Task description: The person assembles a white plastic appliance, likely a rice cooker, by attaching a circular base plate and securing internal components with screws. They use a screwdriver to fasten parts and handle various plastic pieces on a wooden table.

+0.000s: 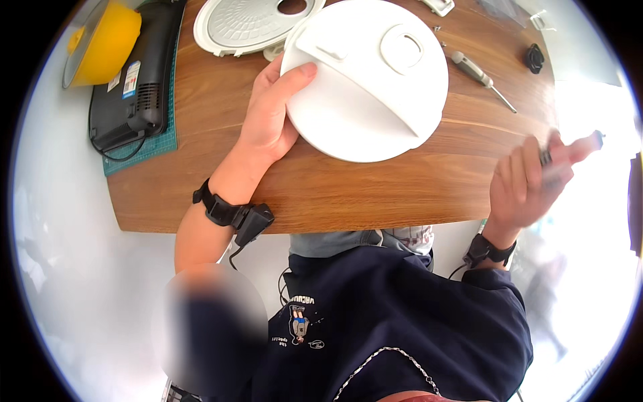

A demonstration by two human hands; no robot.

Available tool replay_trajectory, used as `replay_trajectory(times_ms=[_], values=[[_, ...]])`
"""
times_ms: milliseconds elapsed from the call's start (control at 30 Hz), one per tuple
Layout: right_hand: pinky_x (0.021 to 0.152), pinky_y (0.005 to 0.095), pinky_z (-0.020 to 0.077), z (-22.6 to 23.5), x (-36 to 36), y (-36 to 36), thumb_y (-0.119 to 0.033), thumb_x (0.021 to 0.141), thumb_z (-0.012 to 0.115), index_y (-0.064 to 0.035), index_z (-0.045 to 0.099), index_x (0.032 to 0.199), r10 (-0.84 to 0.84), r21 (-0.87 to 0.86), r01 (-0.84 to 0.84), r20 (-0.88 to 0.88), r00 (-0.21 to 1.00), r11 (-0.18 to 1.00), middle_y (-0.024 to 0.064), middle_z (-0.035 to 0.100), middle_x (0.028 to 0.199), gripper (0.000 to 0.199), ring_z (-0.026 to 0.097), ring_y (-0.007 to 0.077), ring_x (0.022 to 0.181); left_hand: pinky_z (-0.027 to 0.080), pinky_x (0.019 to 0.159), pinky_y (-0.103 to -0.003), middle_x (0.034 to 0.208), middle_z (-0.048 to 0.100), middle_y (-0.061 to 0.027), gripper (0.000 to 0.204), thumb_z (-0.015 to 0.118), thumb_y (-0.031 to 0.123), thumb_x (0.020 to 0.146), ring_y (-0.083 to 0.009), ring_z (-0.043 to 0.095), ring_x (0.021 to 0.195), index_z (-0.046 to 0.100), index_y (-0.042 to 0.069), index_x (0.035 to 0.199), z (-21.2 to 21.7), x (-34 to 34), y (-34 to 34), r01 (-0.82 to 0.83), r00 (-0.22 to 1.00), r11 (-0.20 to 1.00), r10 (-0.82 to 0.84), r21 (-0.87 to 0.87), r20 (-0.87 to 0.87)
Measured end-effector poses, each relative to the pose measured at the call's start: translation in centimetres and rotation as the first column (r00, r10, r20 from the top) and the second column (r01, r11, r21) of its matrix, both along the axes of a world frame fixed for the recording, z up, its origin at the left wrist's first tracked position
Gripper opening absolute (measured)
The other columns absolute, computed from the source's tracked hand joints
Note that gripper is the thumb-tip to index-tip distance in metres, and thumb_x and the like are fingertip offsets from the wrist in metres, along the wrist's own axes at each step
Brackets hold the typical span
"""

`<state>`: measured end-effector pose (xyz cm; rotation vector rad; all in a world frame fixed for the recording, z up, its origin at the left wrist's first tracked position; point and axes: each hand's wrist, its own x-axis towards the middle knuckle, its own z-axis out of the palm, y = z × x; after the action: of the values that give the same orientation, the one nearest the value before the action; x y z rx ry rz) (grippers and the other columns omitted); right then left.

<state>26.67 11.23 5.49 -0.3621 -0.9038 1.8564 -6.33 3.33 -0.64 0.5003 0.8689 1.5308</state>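
From where I'm standing, that smooth white appliance lid (365,110) looks like it could slip or swing round: only the left hand (273,110) has it, pinched at one side of the rim, with most of the disc reaching out past the fingertips. A turn toward the screwdriver (474,70) might knock that tool, or scatter the small screws (437,29) lying just beyond its handle, and little bits like those could easily roll off and be lost.

The lid is just left of the screwdriver, apart from it, and spreads to the right of the left hand, whose thumb presses on top while the other fingers go underneath. I can't tell whether the disc touches the table (335,194) as well. The right hand (526,177), nearer the person than the screwdriver and right of it, is blurred; its fingers look curled, but I can't tell what they're closed on, if anything.
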Motion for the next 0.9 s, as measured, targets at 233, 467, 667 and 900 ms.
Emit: replay_trajectory(times_ms=[233, 467, 667, 900], values=[[0.065, 0.0278, 0.0466, 1.4, -3.8, 1.7, -0.014, 0.091, 0.064, -0.0023, 0.056, 0.109, -0.047, 0.217, -0.153, 0.708, 0.704, 0.964, 0.0044, 0.059, 0.08, 0.023, 0.055, 0.0126, 0.069, 0.06, 0.096, -0.039, 0.126, 0.069, -0.0157, 0.044, 0.066, 0.014, 0.097, -0.0241, 0.07, 0.111, 0.055, 0.0, 0.136, -0.1, -0.2, -0.3, -0.03, 1.0, 0.999, 0.03, 0.009, -0.008], [0.064, 0.033, 0.0471, 2.9, -12.0, 0.6, -0.016, 0.09, 0.073, -0.0017, 0.065, 0.098, -0.51, 0.676, -0.286, 0.715, 0.478, 0.68, 0.01, 0.062, 0.075, 0.018, 0.057, 0.0202, 0.066, 0.06, 0.093, -0.038, 0.125, 0.069, -0.0135, 0.043, 0.066, 0.011, 0.096, -0.0214, 0.07, 0.109, 0.055, -0.001, 0.136, 0.8, 0.0, -0.9, -0.004, 1.0, 0.997, 0.003, 0.074, 0.011], [0.062, 0.0307, 0.0471, 4.6, -13.7, 0.1, -0.02, 0.095, 0.07, -0.0041, 0.069, 0.099, -0.401, 0.601, -0.254, 0.736, 0.546, 0.758, 0.0074, 0.069, 0.075, 0.016, 0.058, 0.0143, 0.064, 0.059, 0.086, -0.033, 0.117, 0.072, -0.0102, 0.039, 0.072, 0.007, 0.092, -0.0158, 0.071, 0.101, 0.062, -0.002, 0.13, 2.5, 0.3, -1.2, -0.077, 0.972, 0.967, 0.127, 0.243, -0.198], [0.062, 0.0241, 0.0459, 5.4, -13.4, -0.6, -0.023, 0.084, 0.087, -0.0021, 0.067, 0.094, -0.363, 0.545, -0.289, 0.788, 0.498, 0.787, -0.0016, 0.067, 0.075, 0.031, 0.056, 0.004, 0.069, 0.058, 0.084, -0.03, 0.113, 0.074, -0.0085, 0.039, 0.072, 0.005, 0.091, -0.0121, 0.069, 0.098, 0.065, -0.003, 0.129, 3.8, 0.7, -2.1, -0.082, 0.854, 0.942, 0.236, 0.326, -0.464]])
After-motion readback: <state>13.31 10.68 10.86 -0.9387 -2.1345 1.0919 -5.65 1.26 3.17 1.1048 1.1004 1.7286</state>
